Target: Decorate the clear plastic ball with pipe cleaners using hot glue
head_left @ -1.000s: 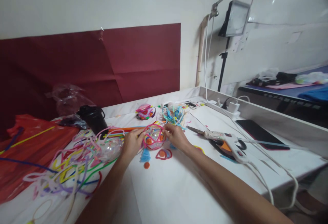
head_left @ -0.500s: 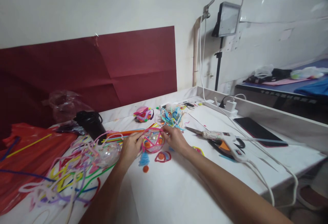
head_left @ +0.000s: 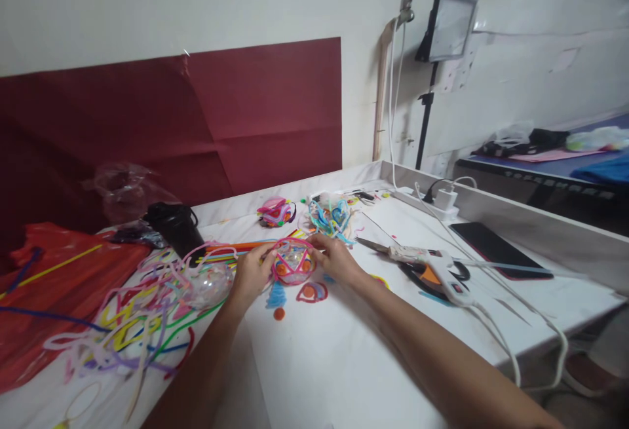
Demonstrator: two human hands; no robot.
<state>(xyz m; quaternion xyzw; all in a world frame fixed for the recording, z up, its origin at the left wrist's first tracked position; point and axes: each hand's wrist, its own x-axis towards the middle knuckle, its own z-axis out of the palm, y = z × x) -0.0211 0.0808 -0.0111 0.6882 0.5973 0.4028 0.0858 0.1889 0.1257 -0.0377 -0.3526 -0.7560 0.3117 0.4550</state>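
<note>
A clear ball wrapped in pink pipe cleaners with orange spots (head_left: 293, 261) sits between my two hands at the middle of the white table (head_left: 344, 363). My left hand (head_left: 251, 273) grips its left side with curled fingers. My right hand (head_left: 334, 257) holds its right side, fingers bent onto the pink wire. Beside the ball lie a blue fuzzy piece (head_left: 276, 295), an orange dot (head_left: 280, 314) and a red loop with an orange centre (head_left: 310, 292).
A tangle of coloured pipe cleaners (head_left: 132, 317) and a red plastic sheet (head_left: 54, 285) fill the left. A black cup (head_left: 177, 229) stands behind. To the right lie a white glue gun (head_left: 435, 270), scissors, its cord, a dark phone (head_left: 498, 249) and a power strip (head_left: 432, 203).
Both hands stay on the ball, which has turned slightly between them. The view shifted a little; nothing else on the table moved.
</note>
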